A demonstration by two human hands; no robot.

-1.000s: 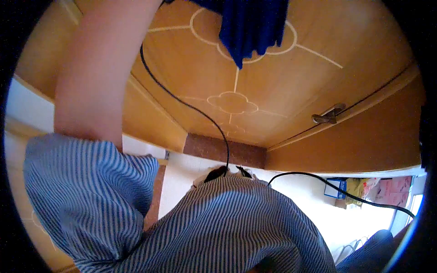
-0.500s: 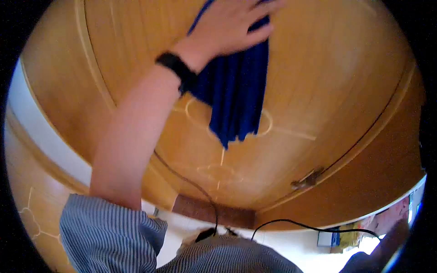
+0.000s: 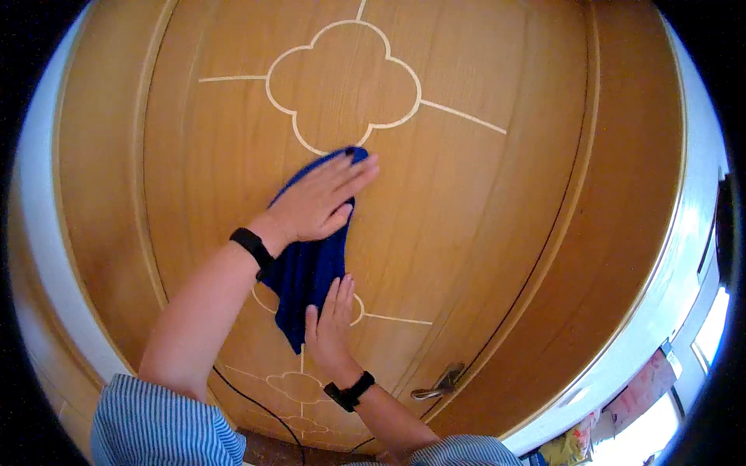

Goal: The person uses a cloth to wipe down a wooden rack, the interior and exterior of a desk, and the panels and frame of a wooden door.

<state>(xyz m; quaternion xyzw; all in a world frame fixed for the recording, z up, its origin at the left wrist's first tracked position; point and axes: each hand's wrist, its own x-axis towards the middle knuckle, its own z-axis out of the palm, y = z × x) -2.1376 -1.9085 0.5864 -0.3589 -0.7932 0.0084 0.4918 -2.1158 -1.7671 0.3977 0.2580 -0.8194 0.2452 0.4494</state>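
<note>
A dark blue cloth (image 3: 309,268) hangs in folds against a wooden door (image 3: 466,202) with pale clover-shaped line patterns. My left hand (image 3: 318,198) lies flat over the upper part of the cloth, fingers stretched out and pointing up to the right, pressing it to the door. Lower down, my right hand (image 3: 332,330) rests with extended fingers at the cloth's lower right edge, partly on the door surface. A black band circles each wrist. The cloth's top edge reaches the bottom of the large clover outline (image 3: 420,99).
A metal door handle (image 3: 441,382) sticks out at the lower right. The wooden door frame (image 3: 633,194) borders the door, with white wall beyond. A black cable (image 3: 260,402) hangs in front at the lower left. Colourful fabric (image 3: 641,388) shows at the far right.
The view has tilted up along the door. My right hand has come from the lower right edge to the cloth's lower part. My left hand still lies over the cloth.
</note>
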